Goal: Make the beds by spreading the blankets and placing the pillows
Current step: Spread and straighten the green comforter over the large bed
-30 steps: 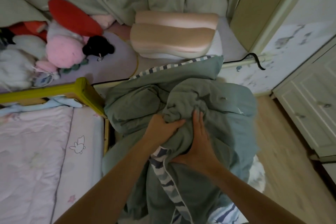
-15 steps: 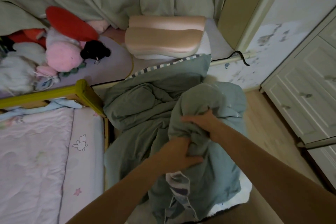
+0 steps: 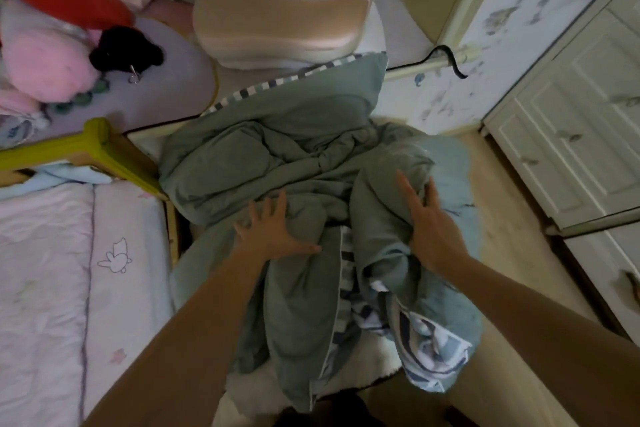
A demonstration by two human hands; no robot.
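While it lay rumpled on the narrow bed, blanket [image 3: 277,135]: a grey-green heap with a striped edge turned toward the pillow and a patterned blue-and-white underside showing at the near right, where it hung over the bed's side.
Left hand [image 3: 273,232]: lay flat on the blanket's middle folds with fingers spread and straight, gripping nothing.
Right hand [image 3: 429,229]: rested against a raised bunch of blanket at the right; fingers were nearly straight and the thumb stood apart, pressing on the cloth rather than clutching it.
Pillow [image 3: 280,14]: a contoured beige one at the head of the bed, beyond the blanket's striped edge and just clear of it.
Cot [image 3: 45,274]: stood beside the bed on the left, with a pale pink quilt bearing a small rabbit outline and a yellow rail [image 3: 93,146] at its far end.
Toys [image 3: 48,62]: pink, red and black plush ones piled at the far left, near the pillow.
Cable [image 3: 446,59]: a black one draped over the ledge on the right.
Cupboard [image 3: 581,135]: white panelled doors at the right, across a strip of wooden floor [image 3: 498,218].
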